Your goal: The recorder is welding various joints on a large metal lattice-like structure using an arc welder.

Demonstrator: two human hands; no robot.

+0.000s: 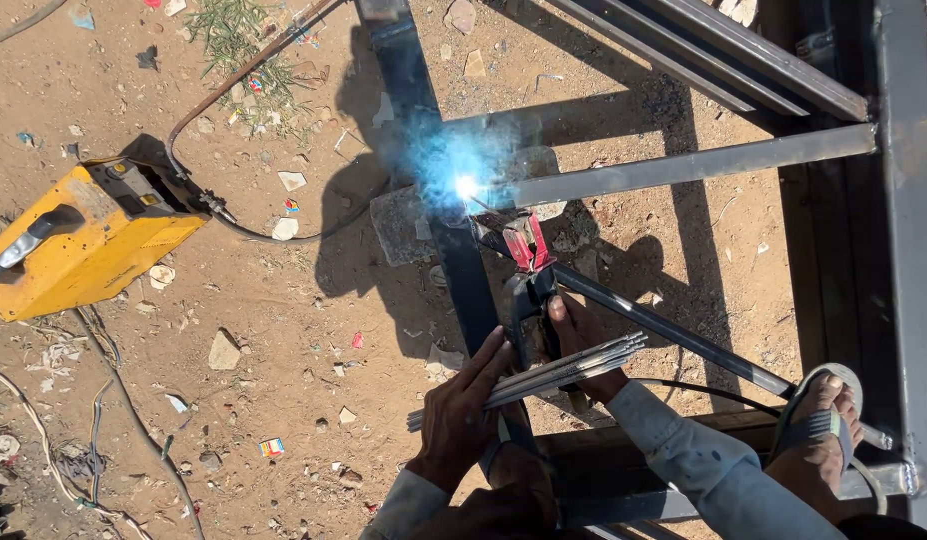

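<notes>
Red clamp: electrode holder (528, 245), red jaws with a dark handle, tip right at the joint where the horizontal steel tube (683, 165) meets the dark upright bar (453, 250).
Right hand (581, 335): wrapped shut around the holder's handle, just below the red jaws.
Left hand (461, 405): fingers closed over a bundle of grey welding rods (553, 372), lying crosswise and fanning out to the right past the right wrist.
Arc (467, 187): white-hot dot with blue haze, pretty much washing out the joint itself.
Room: open sandy ground (283, 330) to the left, littered with stones and scraps; right side boxed in by the steel frame (908, 250).
Welder: yellow box (78, 235) well off to the left, cable (233, 85) curving up and away.
Foot: sandalled foot (818, 425) resting on a lower frame bar at right.
Hard to see: rod in the holder lost in glare; forearms cut off by bottom edge; left palm hidden under the rods.
</notes>
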